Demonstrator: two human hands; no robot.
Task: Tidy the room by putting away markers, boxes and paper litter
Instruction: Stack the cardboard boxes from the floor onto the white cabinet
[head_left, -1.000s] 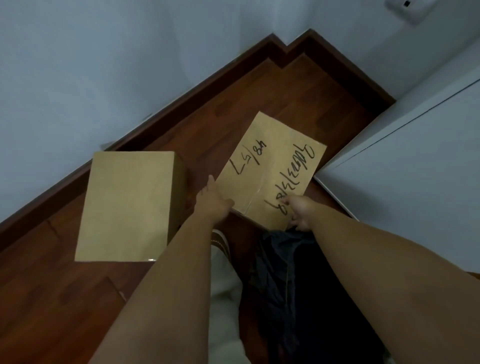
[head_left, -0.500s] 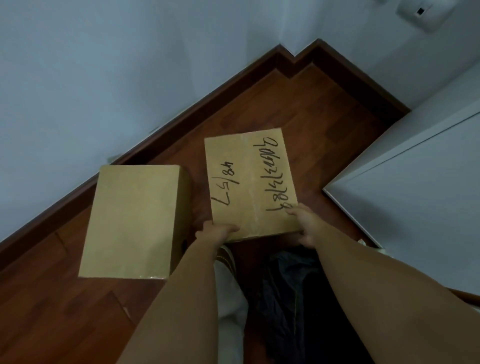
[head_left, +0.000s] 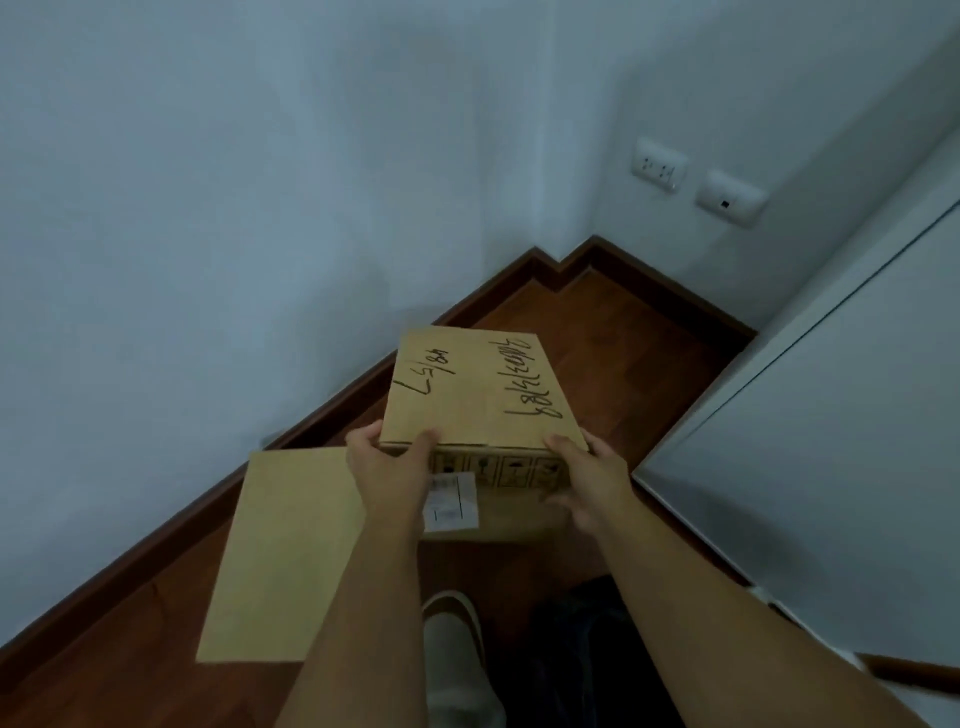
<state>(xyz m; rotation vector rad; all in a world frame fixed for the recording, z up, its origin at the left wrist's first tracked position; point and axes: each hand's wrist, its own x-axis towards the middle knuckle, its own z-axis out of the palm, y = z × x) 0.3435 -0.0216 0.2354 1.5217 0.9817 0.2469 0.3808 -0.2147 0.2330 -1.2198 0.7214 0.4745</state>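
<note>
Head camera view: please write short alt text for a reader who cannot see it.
Both hands, left hand and right hand, hold a handwritten-on cardboard box above a wooden floor in a white-walled corner; a plain cardboard box sits at left.

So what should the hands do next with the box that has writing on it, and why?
Probably carry the written-on box toward the corner: both the left hand and right hand already grip its near edge, and the plain box already sits by the wall.
</note>
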